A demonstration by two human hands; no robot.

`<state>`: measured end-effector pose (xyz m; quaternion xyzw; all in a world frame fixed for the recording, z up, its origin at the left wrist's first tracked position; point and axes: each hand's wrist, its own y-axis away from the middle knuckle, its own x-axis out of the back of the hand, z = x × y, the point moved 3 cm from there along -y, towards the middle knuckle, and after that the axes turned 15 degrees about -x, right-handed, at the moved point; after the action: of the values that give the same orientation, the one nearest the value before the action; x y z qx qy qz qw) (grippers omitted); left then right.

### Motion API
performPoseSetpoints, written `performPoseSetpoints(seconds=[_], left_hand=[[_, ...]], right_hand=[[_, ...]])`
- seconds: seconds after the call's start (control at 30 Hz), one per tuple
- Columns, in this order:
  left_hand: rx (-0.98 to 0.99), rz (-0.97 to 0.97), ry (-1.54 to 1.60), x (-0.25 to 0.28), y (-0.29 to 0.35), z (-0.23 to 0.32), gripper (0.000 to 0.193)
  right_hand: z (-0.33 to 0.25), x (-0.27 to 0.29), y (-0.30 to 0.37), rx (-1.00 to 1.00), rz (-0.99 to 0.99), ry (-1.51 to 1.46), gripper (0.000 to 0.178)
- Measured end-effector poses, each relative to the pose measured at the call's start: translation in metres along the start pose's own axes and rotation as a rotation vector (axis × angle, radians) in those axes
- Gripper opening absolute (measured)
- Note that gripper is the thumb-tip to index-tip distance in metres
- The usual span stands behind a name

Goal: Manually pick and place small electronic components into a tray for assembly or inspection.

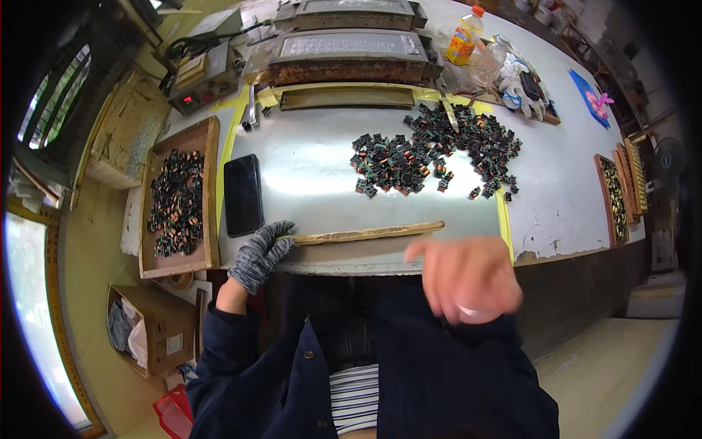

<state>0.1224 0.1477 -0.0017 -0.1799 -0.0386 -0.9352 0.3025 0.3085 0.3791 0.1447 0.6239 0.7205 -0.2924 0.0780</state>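
My left hand [261, 257], in a grey knitted glove, grips the left end of a long, narrow wooden strip [365, 234]. The strip lies across the near part of a shiny metal sheet [307, 168]; I cannot tell whether it is a plain stick or a board seen on edge. My right hand [474, 282] is bare, with a pale band on one finger, and hovers over the table's front edge near the strip's right end. Motion blurs its fingers. Beyond the strip lies a loose heap of small black parts with copper-coloured windings [398, 162].
A black phone [243, 195] lies left of the strip, beside a wooden tray [212, 197] holding more such parts. Metal fixtures [347, 55] stand at the back, with an orange drink bottle [465, 36] and gloves [515, 84] to their right. Wooden trays [609, 201] sit far right.
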Motion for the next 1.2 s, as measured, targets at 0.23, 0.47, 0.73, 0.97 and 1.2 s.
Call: performPoseSetpoints(seconds=[0.23, 0.47, 0.73, 0.97, 1.2], left_hand=[[-0.052, 0.100, -0.065, -0.013, 0.006, 0.000, 0.030], [-0.147, 0.114, -0.134, -0.018, 0.001, 0.002, 0.027], [-0.160, 0.137, -0.189, -0.018, 0.005, 0.001, 0.033], [-0.143, 0.132, -0.183, -0.019, 0.003, 0.000, 0.034], [-0.154, 0.128, -0.202, -0.021, -0.001, -0.002, 0.035]], right_hand=[[-0.064, -0.062, -0.051, 0.155, -0.953, -0.388, 0.043], [-0.069, -0.081, -0.045, 0.053, -0.746, -0.533, 0.046], [-0.067, -0.091, -0.034, -0.041, -0.554, -0.699, 0.054], [-0.071, -0.091, -0.031, -0.070, -0.466, -0.759, 0.054], [-0.071, -0.092, -0.033, -0.004, -0.345, -0.749, 0.053]])
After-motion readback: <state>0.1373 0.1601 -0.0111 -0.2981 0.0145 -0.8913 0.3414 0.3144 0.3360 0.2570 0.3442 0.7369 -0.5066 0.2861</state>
